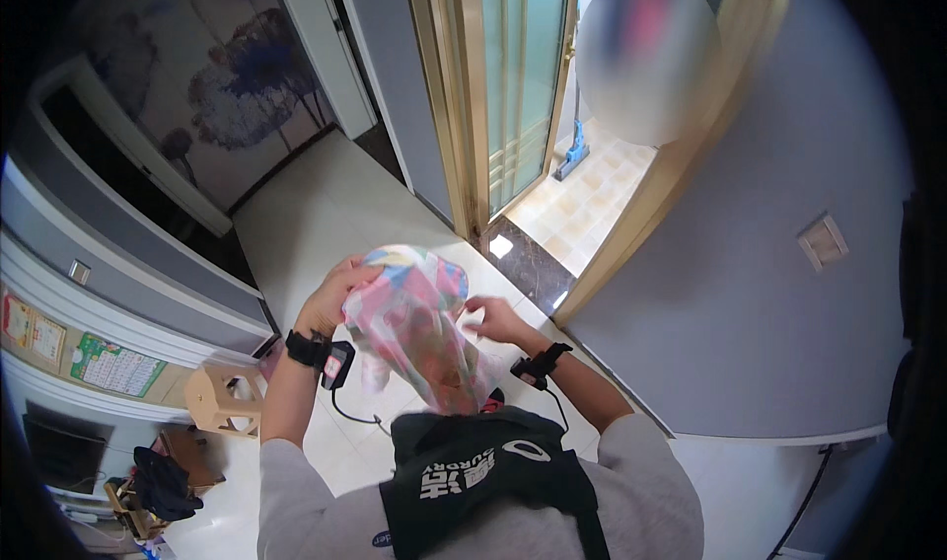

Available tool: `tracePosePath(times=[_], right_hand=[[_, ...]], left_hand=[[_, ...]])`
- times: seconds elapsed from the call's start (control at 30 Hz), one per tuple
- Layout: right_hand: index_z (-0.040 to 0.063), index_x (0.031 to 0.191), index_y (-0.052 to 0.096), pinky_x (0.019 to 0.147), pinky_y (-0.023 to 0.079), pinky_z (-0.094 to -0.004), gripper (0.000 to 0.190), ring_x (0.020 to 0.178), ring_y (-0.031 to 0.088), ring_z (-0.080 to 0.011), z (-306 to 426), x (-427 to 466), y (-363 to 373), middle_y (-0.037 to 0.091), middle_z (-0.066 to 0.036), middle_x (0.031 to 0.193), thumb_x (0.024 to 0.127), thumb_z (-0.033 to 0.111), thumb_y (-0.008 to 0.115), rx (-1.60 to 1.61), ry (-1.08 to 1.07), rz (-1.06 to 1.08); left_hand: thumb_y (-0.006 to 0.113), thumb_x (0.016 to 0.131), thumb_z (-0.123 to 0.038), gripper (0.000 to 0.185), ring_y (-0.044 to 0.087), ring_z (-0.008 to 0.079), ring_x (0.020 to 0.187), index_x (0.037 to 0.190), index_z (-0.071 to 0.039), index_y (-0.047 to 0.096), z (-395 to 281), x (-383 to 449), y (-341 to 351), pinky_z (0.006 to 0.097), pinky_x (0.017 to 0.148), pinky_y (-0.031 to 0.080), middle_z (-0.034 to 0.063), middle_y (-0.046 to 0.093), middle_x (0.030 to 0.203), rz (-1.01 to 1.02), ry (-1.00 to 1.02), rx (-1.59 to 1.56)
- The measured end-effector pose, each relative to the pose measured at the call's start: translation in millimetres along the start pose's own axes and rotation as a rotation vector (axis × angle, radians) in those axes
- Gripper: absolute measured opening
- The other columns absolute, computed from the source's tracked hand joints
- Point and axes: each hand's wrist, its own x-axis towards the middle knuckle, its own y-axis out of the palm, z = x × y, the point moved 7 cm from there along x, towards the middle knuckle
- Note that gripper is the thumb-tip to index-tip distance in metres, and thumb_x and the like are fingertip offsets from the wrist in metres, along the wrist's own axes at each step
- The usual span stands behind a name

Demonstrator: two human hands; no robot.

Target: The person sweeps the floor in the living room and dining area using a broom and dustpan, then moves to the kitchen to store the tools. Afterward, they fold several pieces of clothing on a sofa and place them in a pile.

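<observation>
A pastel cloth garment (407,316) in pink, white, blue and yellow patches hangs in front of my chest. It looks like thin fabric, and its lower end drapes down towards my apron. My left hand (336,293) grips its upper left edge, thumb on the near side. On the opposite edge, my right hand (499,322) has its fingers curled right beside the fabric. Whether those fingertips pinch the cloth is not clear. Straps with small devices are around both wrists. A dark apron (481,464) bearing writing covers my front.
Ahead, a glass-panelled door (521,79) stands ajar beside a dark stone threshold (536,264). Beyond it a blue mop (572,157) rests on tiles. A grey wall (732,279) is close on the right. A beige plastic stool (222,401) stands at left.
</observation>
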Motion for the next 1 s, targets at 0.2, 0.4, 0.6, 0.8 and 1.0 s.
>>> tracePosePath(times=[0.2,0.4,0.6,0.8,1.0], right_hand=[[-0.003,0.096,0.062,0.067,0.049,-0.0245,0.014,0.074,0.061,-0.0073,28,36,-66,0.064,-0.008,0.080,0.084,0.005,0.060,0.731,0.118,0.184],[0.000,0.113,0.059,0.086,0.046,-0.0366,0.033,0.096,0.059,-0.0270,-89,120,-58,0.061,-0.016,0.106,0.082,0.007,0.052,0.172,0.182,0.181],[0.000,0.116,0.058,0.087,0.046,-0.0368,0.035,0.097,0.059,-0.0253,-220,214,-97,0.062,-0.015,0.107,0.082,0.007,0.053,0.210,0.483,0.078],[0.001,0.117,0.058,0.087,0.047,-0.0356,0.035,0.097,0.059,-0.0226,-241,280,-145,0.062,-0.012,0.107,0.083,0.007,0.054,0.365,0.499,-0.077],[0.002,0.117,0.058,0.086,0.048,-0.0344,0.034,0.096,0.059,-0.0200,-317,335,-248,0.063,-0.010,0.107,0.084,0.007,0.055,0.441,0.531,-0.215]], left_hand=[[0.055,0.097,-0.027,0.034,0.064,0.0065,0.081,0.115,0.002,0.060,-22,124,9,0.0210,0.072,0.052,0.0032,0.068,0.097,0.199,-0.077,-0.034],[0.052,0.099,-0.028,0.036,0.060,0.0042,0.084,0.118,0.001,0.059,-41,259,79,0.0200,0.074,0.049,0.0016,0.066,0.098,0.522,-0.148,0.057],[0.053,0.098,-0.031,0.036,0.055,0.0040,0.080,0.113,0.000,0.061,-88,351,120,0.0199,0.068,0.046,0.0000,0.063,0.093,0.891,-0.212,0.115],[0.052,0.098,-0.033,0.038,0.054,0.0060,0.082,0.107,0.002,0.062,-123,424,131,0.0226,0.071,0.046,0.0009,0.062,0.093,1.227,-0.246,0.082],[0.048,0.101,-0.030,0.037,0.060,0.0106,0.094,0.121,0.000,0.055,-84,606,138,0.0274,0.084,0.049,0.0046,0.064,0.105,0.873,-0.330,0.238]])
